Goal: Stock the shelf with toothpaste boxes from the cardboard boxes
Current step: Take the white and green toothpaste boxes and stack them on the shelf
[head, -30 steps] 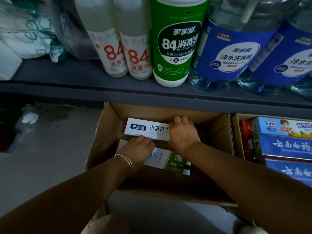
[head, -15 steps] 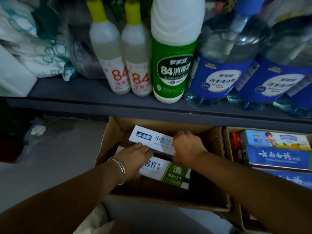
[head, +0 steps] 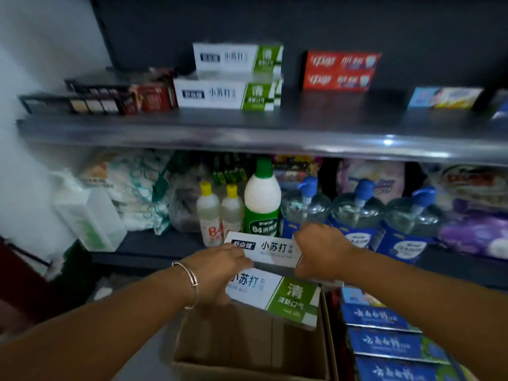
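Dim scene; motion blur, wide-angle bending at edges.

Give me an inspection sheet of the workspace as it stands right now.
Surface: upper shelf holds matching white-green boxes and red boxes, with bare space between and in front.
Job's things: two white-green toothpaste boxes lifted above the open cardboard box; second carton of blue boxes at right.
Clutter: bleach bottles and pump bottles on lower shelf.
Hands: left hand and right hand each grip the boxes' ends.
Cables: nothing seen.
Surroundings: pale wall left, dim lighting.
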Action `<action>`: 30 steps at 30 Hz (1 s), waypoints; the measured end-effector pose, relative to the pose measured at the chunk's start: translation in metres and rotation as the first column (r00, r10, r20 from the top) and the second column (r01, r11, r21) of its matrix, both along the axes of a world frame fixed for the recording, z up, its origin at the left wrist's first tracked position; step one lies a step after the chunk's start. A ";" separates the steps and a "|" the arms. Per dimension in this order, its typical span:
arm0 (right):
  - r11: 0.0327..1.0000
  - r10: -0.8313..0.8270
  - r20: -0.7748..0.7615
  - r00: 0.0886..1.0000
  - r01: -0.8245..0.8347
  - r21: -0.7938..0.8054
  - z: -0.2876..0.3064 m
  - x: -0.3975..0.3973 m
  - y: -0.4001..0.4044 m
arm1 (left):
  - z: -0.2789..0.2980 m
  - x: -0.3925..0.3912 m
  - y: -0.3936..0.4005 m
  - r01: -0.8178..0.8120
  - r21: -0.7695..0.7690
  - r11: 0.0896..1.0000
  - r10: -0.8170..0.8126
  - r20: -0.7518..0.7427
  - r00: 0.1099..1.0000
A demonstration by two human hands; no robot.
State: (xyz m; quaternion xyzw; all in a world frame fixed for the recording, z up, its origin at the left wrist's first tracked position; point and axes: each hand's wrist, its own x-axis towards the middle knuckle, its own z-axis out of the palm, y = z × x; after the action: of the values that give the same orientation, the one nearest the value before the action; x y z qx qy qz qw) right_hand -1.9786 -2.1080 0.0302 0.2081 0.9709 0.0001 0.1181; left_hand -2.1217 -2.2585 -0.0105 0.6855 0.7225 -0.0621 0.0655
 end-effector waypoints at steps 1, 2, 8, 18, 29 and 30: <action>1.000 0.001 -0.020 1.000 -0.001 0.021 0.018 0.003 -0.002 | 0.016 0.001 -0.003 0.004 0.025 1.000 -0.003 -0.015 1.000; 0.999 0.004 -0.047 0.999 -0.002 0.046 0.035 0.005 -0.004 | 0.032 0.001 -0.007 0.007 0.057 0.998 -0.005 -0.031 0.999; 0.989 0.002 -0.237 0.972 0.034 0.146 0.127 0.008 -0.009 | 0.121 -0.005 -0.024 0.006 0.196 0.981 0.021 -0.137 0.990; 0.927 0.125 -0.416 0.901 0.044 0.373 0.211 -0.039 0.022 | 0.211 -0.042 -0.012 0.015 0.335 0.942 0.071 -0.245 0.967; 0.885 0.195 -0.303 0.933 -0.034 0.464 0.197 -0.105 0.074 | 0.226 -0.102 0.036 -0.018 0.381 0.924 0.125 -0.256 0.959; 0.876 0.208 -0.291 0.934 -0.046 0.480 0.195 -0.111 0.078 | 0.226 -0.107 0.040 -0.024 0.381 0.924 0.128 -0.250 0.960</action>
State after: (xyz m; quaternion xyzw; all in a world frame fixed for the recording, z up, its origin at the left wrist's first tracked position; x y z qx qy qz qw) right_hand -2.0891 -2.0296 0.2256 0.1620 0.9598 0.2055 -0.1017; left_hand -2.2287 -2.2188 0.2151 0.6414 0.7495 -0.0135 -0.1632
